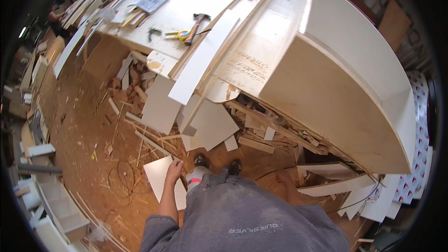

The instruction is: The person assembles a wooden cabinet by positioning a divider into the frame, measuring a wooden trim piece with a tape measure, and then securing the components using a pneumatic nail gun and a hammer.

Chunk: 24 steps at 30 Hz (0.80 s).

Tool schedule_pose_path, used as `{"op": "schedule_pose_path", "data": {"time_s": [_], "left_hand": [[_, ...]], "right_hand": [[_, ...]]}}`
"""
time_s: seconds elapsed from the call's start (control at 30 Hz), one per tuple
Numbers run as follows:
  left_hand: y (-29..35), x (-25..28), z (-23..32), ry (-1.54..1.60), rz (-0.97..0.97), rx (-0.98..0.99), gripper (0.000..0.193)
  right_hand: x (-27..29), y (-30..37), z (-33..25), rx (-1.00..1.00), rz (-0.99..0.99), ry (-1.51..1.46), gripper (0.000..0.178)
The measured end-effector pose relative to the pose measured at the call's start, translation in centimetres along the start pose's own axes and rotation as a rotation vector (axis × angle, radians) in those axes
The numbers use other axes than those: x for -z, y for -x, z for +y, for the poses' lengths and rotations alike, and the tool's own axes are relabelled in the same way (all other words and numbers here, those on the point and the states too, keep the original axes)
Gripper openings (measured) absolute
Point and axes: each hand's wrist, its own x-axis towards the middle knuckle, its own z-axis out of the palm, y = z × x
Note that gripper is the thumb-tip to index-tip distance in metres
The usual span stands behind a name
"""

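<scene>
Head view looks straight down past my grey shirt to a sawdust-strewn floor, and my left hand (174, 169) is closed over the upper right corner of a white rectangular panel (161, 177), fingers curled round its edge with the thumb side toward me. That panel sits at my left side, down by my leg, flat-faced and smooth like laminated board, its long axis running from the gripped corner down and away toward the lower left of the picture. My left hand is the one on it; my right hand (285, 178) hangs well apart on the other side of my body, low near a pile of offcuts (261, 135), and I cannot tell how far its fingers are open or whether they hold anything, since only the back of the wrist and knuckles show. Ahead of me rises a large curved plywood cabinet piece (336, 98), pale raw wood on its rounded face and white on its inner walls, leaning over the scrap heap. Beyond it lies a wide white workbench sheet (205, 0) carrying a claw hammer (197, 25) with a reddish handle and a yellow tape measure (181, 34) just beside it. Thin white strips (200, 60) slope off that bench toward the floor.
</scene>
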Motion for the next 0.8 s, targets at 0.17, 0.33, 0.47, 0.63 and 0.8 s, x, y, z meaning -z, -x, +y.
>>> {"op": "schedule_pose_path", "data": {"time_s": [0.17,0.33,0.47,0.63,0.8], "left_hand": [[0.7,0.8,-0.8,-0.038,0.049,0.014,0.039],[2.2,4.4,-6.4,0.025,0.0,0.314,0.039],[0.6,5.1,-15.4,-0.061,0.1,0.285,0.036],[-4.3,8.2,-17.4,-0.244,-0.047,0.309,0.045],[-10.5,9.1,-23.1,-0.239,0.052,0.246,0.049]], "right_hand": [[-3.3,-2.3,3.9,-0.018,-0.148,0.099,0.035],[-13.4,-1.2,-5.2,0.423,-0.393,0.683,0.05],[-26.4,2.8,-15.7,0.63,-0.576,0.718,0.049],[-44.9,1.8,-24.3,0.472,-0.752,0.542,0.047],[-61.8,-6.1,-30.5,0.082,-0.652,0.206,0.045]]}}
